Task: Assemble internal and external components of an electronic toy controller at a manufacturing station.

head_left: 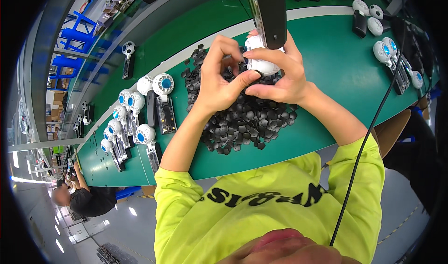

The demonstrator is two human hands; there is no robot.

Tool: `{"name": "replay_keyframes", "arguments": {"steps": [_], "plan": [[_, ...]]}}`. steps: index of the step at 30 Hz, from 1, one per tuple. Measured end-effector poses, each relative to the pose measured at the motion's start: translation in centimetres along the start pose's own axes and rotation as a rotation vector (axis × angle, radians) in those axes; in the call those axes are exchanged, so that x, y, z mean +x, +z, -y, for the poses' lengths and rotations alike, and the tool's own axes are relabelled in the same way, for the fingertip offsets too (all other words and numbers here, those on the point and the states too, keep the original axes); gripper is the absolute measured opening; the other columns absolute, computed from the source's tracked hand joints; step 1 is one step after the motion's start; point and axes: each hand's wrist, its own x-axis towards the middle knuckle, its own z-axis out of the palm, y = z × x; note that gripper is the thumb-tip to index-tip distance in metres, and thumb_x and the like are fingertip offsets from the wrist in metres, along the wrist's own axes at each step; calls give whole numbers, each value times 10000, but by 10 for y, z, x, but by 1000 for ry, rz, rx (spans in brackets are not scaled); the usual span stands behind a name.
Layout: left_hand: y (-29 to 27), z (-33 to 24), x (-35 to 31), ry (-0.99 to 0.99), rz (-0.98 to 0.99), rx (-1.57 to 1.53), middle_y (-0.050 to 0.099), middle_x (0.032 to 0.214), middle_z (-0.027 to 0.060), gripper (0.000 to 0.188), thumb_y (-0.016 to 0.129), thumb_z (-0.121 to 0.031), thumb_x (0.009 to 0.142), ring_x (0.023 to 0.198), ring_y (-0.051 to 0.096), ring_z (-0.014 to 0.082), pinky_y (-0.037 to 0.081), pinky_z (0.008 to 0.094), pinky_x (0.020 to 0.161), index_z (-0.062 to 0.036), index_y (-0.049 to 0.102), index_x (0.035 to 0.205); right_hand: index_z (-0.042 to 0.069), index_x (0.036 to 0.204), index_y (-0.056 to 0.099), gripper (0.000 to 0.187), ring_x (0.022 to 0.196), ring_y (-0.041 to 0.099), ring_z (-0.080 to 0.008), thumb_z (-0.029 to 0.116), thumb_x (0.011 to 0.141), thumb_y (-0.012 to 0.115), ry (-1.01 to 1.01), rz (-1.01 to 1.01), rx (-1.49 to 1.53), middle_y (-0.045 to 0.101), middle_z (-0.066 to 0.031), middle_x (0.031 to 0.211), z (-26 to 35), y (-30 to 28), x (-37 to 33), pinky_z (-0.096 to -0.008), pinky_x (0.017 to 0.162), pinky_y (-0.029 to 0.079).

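Observation:
Over a heap of small black pentagon pieces (247, 128), my right hand (287, 70) is wrapped round the white round head of a handheld fan (263, 68). The fan's black handle points away from me, up past the frame's top. My left hand (221, 72) is on the head's left side, fingers curled. Its thumb presses a small dark piece, apparently a black pentagon, against the white surface. The left fingertips are partly hidden behind the head.
Several white-headed fans with blue centres (135, 100) lie on the green table (336, 63) at left. More fans (385, 51) lie at right, near a black cable (368, 133). Beyond a pale rail is a green belt (186, 19) with more units. Another person (88, 198) sits far left.

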Motion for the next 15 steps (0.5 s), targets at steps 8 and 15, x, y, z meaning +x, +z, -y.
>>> {"name": "replay_keyframes", "arguments": {"steps": [8, 15], "plan": [[8, 5, -16, -533, -15, -560, 429, 1426, 182, 902, 614, -565, 880, 1280, 459, 299, 393, 416, 1060, 1, 270, 1494, 113, 1072, 688, 389, 797, 542, -183, 149, 721, 853, 258, -16, 66, 604, -47, 990, 19, 6, -3, -288, 735, 462], [11, -8, -19, -410, -15, -275, 599, 1174, 194, 862, 767, -375, 716, 985, 608, 271, 504, 358, 851, 45, 402, 1373, 132, 1023, 693, 334, 815, 518, -225, 51, 710, 776, 281, 3, 141, 534, -94, 1042, 20, 22, -14, -309, 703, 442]]}}
